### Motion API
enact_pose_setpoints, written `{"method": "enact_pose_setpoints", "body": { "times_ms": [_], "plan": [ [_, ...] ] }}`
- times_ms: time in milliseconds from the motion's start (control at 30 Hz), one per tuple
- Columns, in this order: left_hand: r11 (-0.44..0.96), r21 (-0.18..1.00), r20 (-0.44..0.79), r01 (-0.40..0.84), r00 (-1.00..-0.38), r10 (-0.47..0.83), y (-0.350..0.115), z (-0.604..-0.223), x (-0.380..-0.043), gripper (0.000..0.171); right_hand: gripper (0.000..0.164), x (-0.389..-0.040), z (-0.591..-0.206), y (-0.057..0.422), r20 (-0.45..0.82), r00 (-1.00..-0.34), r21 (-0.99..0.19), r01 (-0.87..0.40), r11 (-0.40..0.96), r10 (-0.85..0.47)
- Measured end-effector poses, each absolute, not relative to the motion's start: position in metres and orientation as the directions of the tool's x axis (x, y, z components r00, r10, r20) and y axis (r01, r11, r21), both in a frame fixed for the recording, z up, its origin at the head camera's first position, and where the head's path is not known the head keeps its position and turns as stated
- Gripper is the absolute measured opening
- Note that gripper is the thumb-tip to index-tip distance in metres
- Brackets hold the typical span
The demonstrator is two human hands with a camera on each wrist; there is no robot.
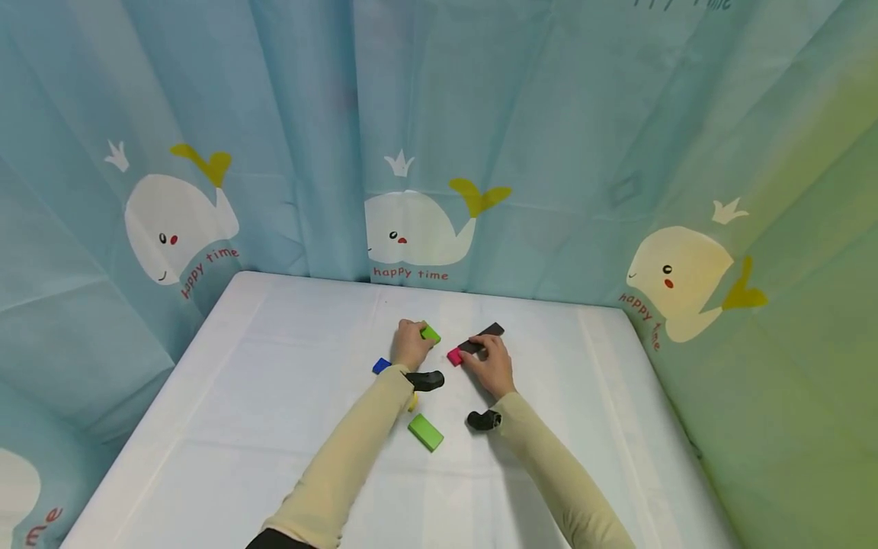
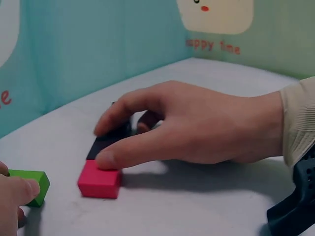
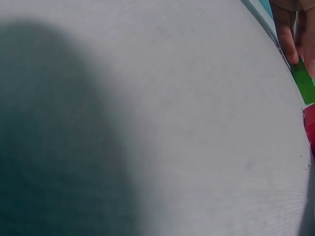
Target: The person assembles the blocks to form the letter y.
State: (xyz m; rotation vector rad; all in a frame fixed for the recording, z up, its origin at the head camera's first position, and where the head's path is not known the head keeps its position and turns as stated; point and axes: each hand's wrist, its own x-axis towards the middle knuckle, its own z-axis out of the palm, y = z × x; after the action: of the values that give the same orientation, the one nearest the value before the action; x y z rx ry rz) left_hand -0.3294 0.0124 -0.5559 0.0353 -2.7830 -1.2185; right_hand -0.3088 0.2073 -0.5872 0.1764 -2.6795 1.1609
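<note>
In the head view my left hand [image 1: 410, 347] pinches a small green block [image 1: 430, 334] above the middle of the table. To its right, my right hand [image 1: 495, 370] reaches over a long black block [image 1: 492, 330] with a short red block [image 1: 455, 357] at its near end. The left wrist view shows the right thumb at the seam of the red block [image 2: 98, 186] and black block [image 2: 101, 143], the index finger across the black one's far side. The right wrist view catches the green block [image 3: 304, 83] only at its right edge.
A blue block [image 1: 381, 366] lies beside the left wrist, and a yellow piece [image 1: 413, 402] is partly hidden under that forearm. Nearer me rests a larger green block [image 1: 426, 432]. Curtains [image 1: 549, 152] with printed whales stand behind the white table [image 1: 274, 427].
</note>
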Motion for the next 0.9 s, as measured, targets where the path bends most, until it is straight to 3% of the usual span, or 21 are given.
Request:
{"method": "enact_pose_setpoints", "body": {
  "times_ms": [267,433,900],
  "plan": [
    [0.668,0.741,0.075,0.072,-0.997,0.025,0.029,-0.552,-0.320,0.034,0.043,-0.308,-0.589,0.207,0.252,-0.967,-0.701,-0.201,0.684,-0.027],
    [0.698,0.712,0.089,0.080,-0.996,0.024,0.034,-0.554,-0.319,0.037,0.042,-0.309,-0.590,0.206,0.272,-0.962,-0.691,-0.218,0.689,-0.031],
    [0.713,0.687,0.137,0.143,-0.988,0.066,0.037,-0.553,-0.317,0.025,0.042,-0.308,-0.590,0.206,0.279,-0.960,-0.689,-0.208,0.694,-0.012]
  ]
}}
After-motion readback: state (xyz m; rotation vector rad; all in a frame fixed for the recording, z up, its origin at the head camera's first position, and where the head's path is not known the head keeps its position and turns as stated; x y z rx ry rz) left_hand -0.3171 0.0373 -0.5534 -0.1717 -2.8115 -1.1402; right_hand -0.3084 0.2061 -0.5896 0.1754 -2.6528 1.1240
